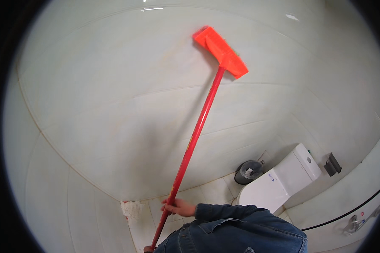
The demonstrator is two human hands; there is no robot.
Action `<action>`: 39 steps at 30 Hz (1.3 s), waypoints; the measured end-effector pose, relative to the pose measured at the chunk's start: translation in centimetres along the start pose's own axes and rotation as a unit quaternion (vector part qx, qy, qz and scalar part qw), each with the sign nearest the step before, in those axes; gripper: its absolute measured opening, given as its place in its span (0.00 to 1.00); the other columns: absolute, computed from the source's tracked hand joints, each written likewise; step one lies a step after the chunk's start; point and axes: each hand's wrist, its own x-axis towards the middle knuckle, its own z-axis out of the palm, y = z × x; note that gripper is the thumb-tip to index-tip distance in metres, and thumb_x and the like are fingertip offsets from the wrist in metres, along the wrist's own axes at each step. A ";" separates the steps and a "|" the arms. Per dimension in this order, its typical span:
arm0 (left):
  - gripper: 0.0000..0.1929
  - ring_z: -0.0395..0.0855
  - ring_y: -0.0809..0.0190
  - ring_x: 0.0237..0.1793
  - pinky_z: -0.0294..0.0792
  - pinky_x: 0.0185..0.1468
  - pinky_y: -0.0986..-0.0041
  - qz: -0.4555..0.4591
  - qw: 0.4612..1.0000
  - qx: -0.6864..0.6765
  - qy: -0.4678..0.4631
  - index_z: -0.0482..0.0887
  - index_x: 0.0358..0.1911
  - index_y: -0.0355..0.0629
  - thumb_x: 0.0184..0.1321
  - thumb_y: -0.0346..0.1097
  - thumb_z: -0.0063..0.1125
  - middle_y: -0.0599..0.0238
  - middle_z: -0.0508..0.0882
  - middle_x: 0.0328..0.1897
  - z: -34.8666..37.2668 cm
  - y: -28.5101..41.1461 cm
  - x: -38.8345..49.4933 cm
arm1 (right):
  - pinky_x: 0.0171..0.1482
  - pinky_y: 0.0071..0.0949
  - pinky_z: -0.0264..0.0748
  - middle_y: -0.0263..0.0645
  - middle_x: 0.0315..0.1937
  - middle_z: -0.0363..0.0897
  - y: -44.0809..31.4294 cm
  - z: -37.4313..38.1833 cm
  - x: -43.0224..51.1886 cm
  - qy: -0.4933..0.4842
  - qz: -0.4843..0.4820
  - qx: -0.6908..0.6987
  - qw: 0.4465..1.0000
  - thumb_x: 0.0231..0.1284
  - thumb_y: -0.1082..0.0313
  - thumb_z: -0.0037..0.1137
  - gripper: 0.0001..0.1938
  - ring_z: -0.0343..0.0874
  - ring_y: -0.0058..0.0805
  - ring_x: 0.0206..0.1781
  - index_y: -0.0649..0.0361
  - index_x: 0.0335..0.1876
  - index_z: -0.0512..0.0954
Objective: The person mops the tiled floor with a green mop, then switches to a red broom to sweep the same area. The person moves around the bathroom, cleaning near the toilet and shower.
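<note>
A push broom with a bright orange-red head (221, 52) lies with its bristles towards the pale tiled wall (114, 104), high in the view. Its long red handle (194, 139) slants down to the lower middle. One hand in a dark blue denim sleeve, which I take as my right hand (179, 207), is closed around the lower part of the handle. At the bottom edge, my left hand (148, 249) grips the handle's lower end and is partly cut off by the frame.
A white toilet (269, 189) with its lid down stands at the lower right, beside a dark lined waste bin (250, 172). A dark paper holder (332, 164) is on the wall. A black hose (345, 215) and a metal tap (354, 225) are further right. Whitish rough patch (132, 210) marks the floor corner.
</note>
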 end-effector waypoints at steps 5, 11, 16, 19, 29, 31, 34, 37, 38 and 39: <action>0.14 0.77 0.49 0.25 0.68 0.32 0.64 0.195 0.978 0.007 0.076 0.80 0.18 0.43 0.38 0.47 0.52 0.52 0.77 0.18 -1.4 11.7 1.6 | 0.32 0.17 0.66 0.32 0.38 0.74 -4.2 -8.8 -3.2 0.154 -0.093 -0.016 0.984 0.59 0.58 0.40 0.21 0.71 0.16 0.32 0.60 0.54 0.57; 0.15 0.78 0.57 0.23 0.69 0.32 0.70 0.255 0.959 -0.049 0.115 0.81 0.23 0.43 0.36 0.46 0.60 0.59 0.79 0.18 -2.7 25.8 -0.7 | 0.28 0.14 0.67 0.36 0.36 0.75 -9.0 -18.0 -8.0 0.292 -0.181 -0.014 0.939 0.59 0.61 0.40 0.20 0.73 0.15 0.28 0.58 0.55 0.58; 0.18 0.78 0.54 0.28 0.68 0.34 0.67 0.320 0.939 -0.046 0.117 0.78 0.31 0.45 0.38 0.49 0.59 0.58 0.79 0.23 -4.0 32.3 -5.4 | 0.27 0.14 0.68 0.38 0.34 0.75 -12.2 -21.7 -11.5 0.383 -0.220 0.004 0.897 0.60 0.62 0.39 0.18 0.72 0.16 0.26 0.59 0.54 0.60; 0.19 0.77 0.54 0.28 0.68 0.33 0.67 0.330 0.937 -0.044 0.108 0.78 0.33 0.47 0.39 0.50 0.58 0.59 0.78 0.22 -4.5 33.9 -7.6 | 0.26 0.14 0.68 0.38 0.33 0.75 -12.9 -22.2 -12.4 0.423 -0.229 0.010 0.876 0.61 0.60 0.37 0.18 0.71 0.16 0.25 0.59 0.54 0.61; 0.16 0.77 0.52 0.28 0.67 0.33 0.65 0.285 0.950 0.000 0.128 0.78 0.29 0.45 0.40 0.48 0.56 0.58 0.78 0.23 -4.7 27.4 -8.5 | 0.28 0.14 0.69 0.35 0.35 0.75 -9.4 -17.8 -11.8 0.366 -0.160 0.067 0.914 0.61 0.59 0.37 0.17 0.72 0.15 0.27 0.58 0.52 0.62; 0.15 0.76 0.51 0.29 0.67 0.34 0.64 0.251 0.959 0.014 0.131 0.79 0.27 0.45 0.41 0.48 0.55 0.57 0.79 0.24 -5.5 23.5 -7.8 | 0.29 0.13 0.70 0.35 0.35 0.75 -7.7 -15.0 -9.9 0.339 -0.136 0.076 0.928 0.61 0.59 0.37 0.16 0.73 0.15 0.28 0.57 0.51 0.63; 0.15 0.76 0.50 0.29 0.68 0.34 0.63 0.197 0.968 0.033 0.152 0.80 0.24 0.45 0.41 0.49 0.54 0.55 0.79 0.23 -6.8 17.6 -7.5 | 0.30 0.14 0.70 0.34 0.37 0.75 -5.6 -10.8 -7.4 0.301 -0.085 0.095 0.945 0.61 0.59 0.38 0.15 0.74 0.16 0.32 0.57 0.50 0.63; 0.14 0.77 0.49 0.28 0.68 0.34 0.63 0.164 0.969 0.044 0.178 0.80 0.22 0.45 0.41 0.49 0.53 0.56 0.79 0.22 -7.8 11.3 -7.5 | 0.31 0.15 0.71 0.34 0.39 0.74 -3.7 -6.7 -5.1 0.243 -0.034 0.101 0.964 0.60 0.57 0.38 0.15 0.76 0.19 0.35 0.56 0.49 0.64; 0.14 0.77 0.49 0.27 0.68 0.33 0.62 0.136 0.974 0.046 0.175 0.80 0.21 0.44 0.41 0.47 0.52 0.55 0.78 0.21 -8.0 9.2 -7.3 | 0.31 0.16 0.71 0.34 0.39 0.74 -3.2 -5.4 -4.3 0.221 -0.018 0.098 0.970 0.60 0.57 0.38 0.15 0.76 0.19 0.34 0.56 0.49 0.64; 0.14 0.77 0.50 0.27 0.68 0.34 0.63 0.115 0.978 0.063 0.160 0.80 0.22 0.44 0.40 0.47 0.53 0.54 0.79 0.21 -8.1 7.0 -7.0 | 0.31 0.16 0.71 0.34 0.39 0.74 -2.7 -4.1 -3.6 0.206 0.011 0.092 0.974 0.60 0.57 0.38 0.16 0.76 0.20 0.34 0.56 0.48 0.65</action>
